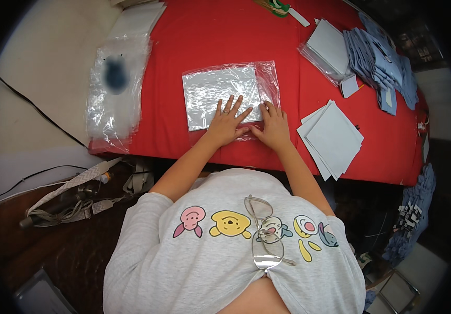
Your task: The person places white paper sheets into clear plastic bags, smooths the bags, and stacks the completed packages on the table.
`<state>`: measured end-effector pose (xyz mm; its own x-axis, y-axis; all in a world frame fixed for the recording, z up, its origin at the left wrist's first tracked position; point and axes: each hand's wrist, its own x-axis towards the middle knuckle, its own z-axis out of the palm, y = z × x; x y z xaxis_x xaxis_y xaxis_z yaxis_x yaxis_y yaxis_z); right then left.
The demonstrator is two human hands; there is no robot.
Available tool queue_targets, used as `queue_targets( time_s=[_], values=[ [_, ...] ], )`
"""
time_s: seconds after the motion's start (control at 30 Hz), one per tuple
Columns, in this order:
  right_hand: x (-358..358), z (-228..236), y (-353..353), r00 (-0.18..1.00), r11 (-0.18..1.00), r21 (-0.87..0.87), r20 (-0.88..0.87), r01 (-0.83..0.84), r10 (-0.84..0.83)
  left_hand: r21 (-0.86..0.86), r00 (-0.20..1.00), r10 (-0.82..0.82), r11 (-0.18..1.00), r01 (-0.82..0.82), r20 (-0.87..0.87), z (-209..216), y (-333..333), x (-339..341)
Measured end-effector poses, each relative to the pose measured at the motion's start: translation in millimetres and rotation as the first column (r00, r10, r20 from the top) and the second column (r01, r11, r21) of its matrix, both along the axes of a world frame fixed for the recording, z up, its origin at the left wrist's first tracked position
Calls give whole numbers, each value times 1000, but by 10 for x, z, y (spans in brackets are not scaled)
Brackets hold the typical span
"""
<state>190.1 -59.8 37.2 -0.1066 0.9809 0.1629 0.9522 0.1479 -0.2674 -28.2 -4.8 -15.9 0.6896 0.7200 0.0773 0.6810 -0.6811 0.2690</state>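
Note:
A flat pale grey card (215,91) lies inside a clear plastic bag (268,79) on the red cloth in front of me. The bag's loose, wrinkled part extends past the card's right edge. My left hand (228,124) rests flat on the card's lower part through the plastic, fingers spread, a ring on one finger. Beside it, my right hand (274,128) presses on the bag near the card's lower right corner, its fingers slightly bent and its thumb stretched apart. The two thumbs come close together at the bag's near edge.
Loose pale cards (333,137) lie right of my hands. Beyond them are a bagged stack of cards (330,47) and folded blue garments (375,60). Clear plastic bags (113,107) lie along the left edge. Green-handled scissors (278,7) sit at the far edge of the red tablecloth (225,36).

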Motion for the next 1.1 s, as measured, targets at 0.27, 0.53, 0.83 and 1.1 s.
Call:
queue_targets(
  time_s=[0.27,0.53,0.83,1.1],
  values=[
    [-147,-292,187,982,984,-27,-63,-178,176,0,998,-69,998,69,-9,110,-235,-231],
    [162,-251,984,802,901,-11,-450,434,-392,-13,1000,26,1000,-26,-5,117,-604,-600],
    [113,937,984,570,973,-53,-803,223,-174,-44,998,65,997,-64,4,153,-939,-790],
    [-87,2386,432,295,934,217,-907,-282,300,35,998,-60,998,60,8,96,-279,-221]
  ],
)
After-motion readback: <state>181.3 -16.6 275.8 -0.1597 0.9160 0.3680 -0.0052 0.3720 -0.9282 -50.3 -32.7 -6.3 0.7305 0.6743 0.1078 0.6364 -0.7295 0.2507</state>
